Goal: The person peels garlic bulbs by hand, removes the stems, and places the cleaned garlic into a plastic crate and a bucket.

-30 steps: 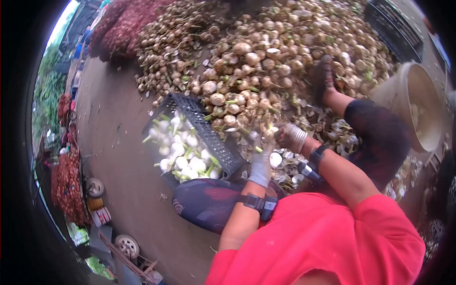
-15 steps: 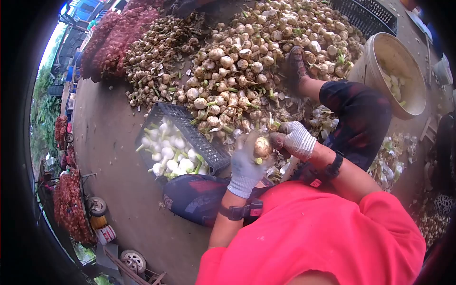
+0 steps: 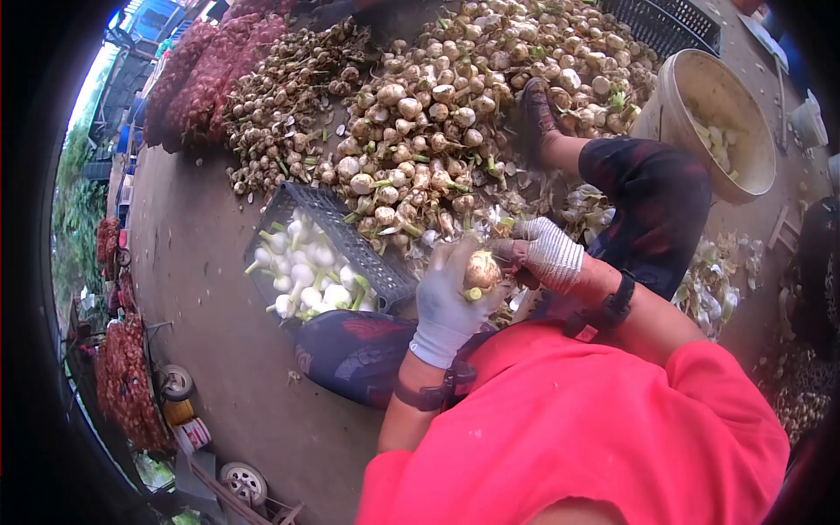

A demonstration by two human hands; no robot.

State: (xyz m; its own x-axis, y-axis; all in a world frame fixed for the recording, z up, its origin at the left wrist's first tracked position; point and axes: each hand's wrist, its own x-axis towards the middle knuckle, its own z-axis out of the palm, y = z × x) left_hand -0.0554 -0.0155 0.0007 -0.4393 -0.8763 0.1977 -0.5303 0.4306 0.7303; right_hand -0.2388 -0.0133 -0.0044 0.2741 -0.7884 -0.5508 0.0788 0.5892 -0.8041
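Two gloved hands on one garlic bulb (image 3: 482, 269): left hand (image 3: 448, 302) cupped under and around it, fingers curled shut on the bulb, green stem stub poking out below; right hand (image 3: 547, 254) in knit glove pinched closed at the bulb's right side, touching it, thumb and fingertips on the skin, whether holding a tool cannot tell. Bulb held in the air between both grips, over the lap. Just left of the grip, black crate (image 3: 350, 238) tilted on the ground, holding peeled white bulbs (image 3: 302, 276) with green stems. Beyond the grip, big heap of unpeeled garlic (image 3: 437, 114), touching the crate's far edge. Right of and past the grip, bent knee in dark trousers (image 3: 652, 197), then round tub (image 3: 752, 166) with a few pale pieces inside. Loose peelings (image 3: 717, 284) scattered right of the grip.
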